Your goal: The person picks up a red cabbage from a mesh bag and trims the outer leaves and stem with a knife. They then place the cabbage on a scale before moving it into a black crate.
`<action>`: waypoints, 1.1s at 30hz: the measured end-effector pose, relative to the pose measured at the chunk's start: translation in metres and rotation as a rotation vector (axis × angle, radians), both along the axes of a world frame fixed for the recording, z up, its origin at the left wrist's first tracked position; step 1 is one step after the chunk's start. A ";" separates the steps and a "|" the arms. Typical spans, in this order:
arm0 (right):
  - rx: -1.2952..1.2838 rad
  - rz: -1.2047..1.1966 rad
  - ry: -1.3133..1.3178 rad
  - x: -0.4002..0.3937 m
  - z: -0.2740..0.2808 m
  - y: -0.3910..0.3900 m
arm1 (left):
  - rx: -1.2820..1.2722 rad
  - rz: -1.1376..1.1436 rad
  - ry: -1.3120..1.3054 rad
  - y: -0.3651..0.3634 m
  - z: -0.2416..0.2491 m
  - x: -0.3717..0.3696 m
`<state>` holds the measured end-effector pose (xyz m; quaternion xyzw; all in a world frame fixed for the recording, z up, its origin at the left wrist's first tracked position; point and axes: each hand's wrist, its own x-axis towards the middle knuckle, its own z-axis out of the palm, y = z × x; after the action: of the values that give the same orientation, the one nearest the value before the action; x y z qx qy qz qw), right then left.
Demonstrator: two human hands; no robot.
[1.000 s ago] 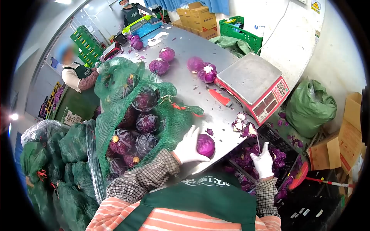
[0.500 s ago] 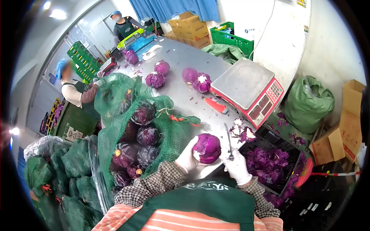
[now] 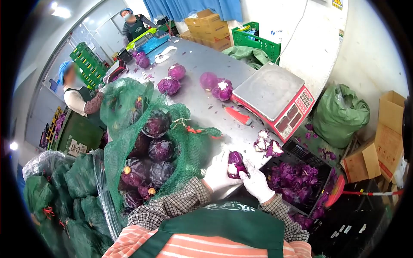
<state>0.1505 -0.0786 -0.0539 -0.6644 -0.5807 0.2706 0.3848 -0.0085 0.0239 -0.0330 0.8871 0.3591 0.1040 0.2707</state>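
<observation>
My left hand [image 3: 218, 172], in a white glove, is wrapped around the left side of a purple cabbage [image 3: 234, 162] above the near edge of the table. A pale cut patch shows on the cabbage. Closed against its right side is my gloved right hand [image 3: 258, 184], holding a knife [image 3: 246, 166], of which only a dark sliver shows; its blade is mostly hidden by the cabbage and fingers. Cut leaf and stem trimmings [image 3: 267, 145] lie just beyond the right hand.
A green mesh sack [image 3: 183, 150] of cabbages stands left. A scale [image 3: 269, 92], an orange-handled cutter [image 3: 237, 115] and several trimmed cabbages [image 3: 169, 86] are on the steel table [image 3: 193, 56]. A black crate [image 3: 301, 150] of leaves is at right. Two co-workers stand across the table.
My right hand has moved left with the knife, bringing it from upright beside the cabbage onto it. The cabbage has been turned in my left hand, showing a pale patch.
</observation>
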 end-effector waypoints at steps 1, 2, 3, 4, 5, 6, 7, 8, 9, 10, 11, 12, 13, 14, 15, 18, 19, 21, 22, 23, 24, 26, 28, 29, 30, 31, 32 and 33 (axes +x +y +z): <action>0.010 -0.007 -0.050 -0.003 0.003 -0.003 | 0.054 0.024 0.030 -0.005 0.003 0.004; 0.019 -0.015 -0.098 -0.005 0.003 -0.005 | 0.069 0.038 0.042 -0.008 0.006 0.008; 0.069 -0.029 -0.140 -0.007 0.001 -0.007 | 0.083 0.051 0.054 -0.012 0.010 0.013; 0.049 -0.040 -0.143 -0.008 0.003 -0.008 | 0.096 0.065 0.065 -0.016 0.015 0.017; 0.030 -0.049 -0.147 -0.008 0.007 -0.009 | 0.077 0.068 0.051 -0.020 0.024 0.019; 0.012 -0.057 -0.151 -0.009 0.010 -0.010 | 0.053 0.067 0.073 -0.021 0.031 0.022; -0.003 -0.057 -0.159 -0.008 0.013 -0.010 | 0.030 0.067 0.096 -0.021 0.038 0.024; -0.025 -0.072 -0.172 -0.009 0.015 -0.009 | 0.007 0.067 0.119 -0.021 0.041 0.025; -0.046 -0.087 -0.185 -0.010 0.016 -0.008 | 0.057 0.058 0.130 -0.021 0.039 0.026; -0.068 -0.101 -0.198 -0.010 0.018 -0.006 | 0.106 0.050 0.140 -0.021 0.036 0.026; -0.091 -0.106 -0.210 -0.010 0.019 -0.004 | 0.156 0.042 0.149 -0.022 0.033 0.027; -0.116 -0.109 -0.222 -0.009 0.021 -0.002 | 0.170 0.052 0.147 -0.022 0.030 0.029; -0.140 -0.112 -0.235 -0.008 0.022 0.000 | 0.184 0.062 0.145 -0.022 0.028 0.030; -0.156 -0.107 -0.236 -0.007 0.024 0.000 | 0.200 0.072 0.143 -0.022 0.027 0.031; -0.169 -0.103 -0.237 -0.006 0.026 0.001 | 0.183 0.077 0.138 -0.022 0.027 0.031; -0.105 -0.087 -0.264 -0.002 0.021 0.001 | 0.127 0.082 0.138 -0.021 0.034 0.033; -0.066 -0.082 -0.278 0.001 0.017 0.002 | 0.104 0.075 0.148 -0.021 0.038 0.034; -0.010 -0.102 -0.217 0.014 0.001 0.004 | 0.137 0.048 0.162 -0.022 0.039 0.033; 0.020 -0.110 -0.186 0.019 -0.004 0.006 | 0.196 0.030 0.166 -0.022 0.037 0.032; 0.108 -0.132 -0.173 0.019 0.000 0.008 | 0.255 0.012 0.171 -0.022 0.037 0.031; -0.009 -0.152 -0.024 0.019 0.005 0.008 | 0.216 0.015 0.171 -0.022 0.039 0.030; -0.247 -0.186 0.268 0.020 0.021 0.007 | 0.135 0.027 0.166 -0.022 0.044 0.030; -0.109 -0.191 0.170 0.015 0.011 0.006 | 0.154 0.043 0.135 -0.023 0.039 0.027; -0.039 -0.193 0.124 0.013 0.009 0.006 | 0.165 0.051 0.123 -0.023 0.036 0.025; -0.034 -0.188 0.078 0.014 0.009 0.007 | 0.167 0.039 0.094 -0.023 0.032 0.023; -0.030 -0.185 0.031 0.017 0.012 0.008 | 0.168 0.026 0.063 -0.021 0.027 0.020; -0.024 -0.181 -0.018 0.021 0.013 0.009 | 0.169 0.013 0.030 -0.020 0.022 0.016; -0.059 -0.265 -0.082 0.024 0.008 0.012 | 0.130 0.000 0.003 -0.018 0.015 0.008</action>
<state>0.1741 -0.0667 -0.0462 -0.7569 -0.4947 0.2073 0.3734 0.0000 0.0060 -0.0181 0.9029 0.3522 0.1258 0.2119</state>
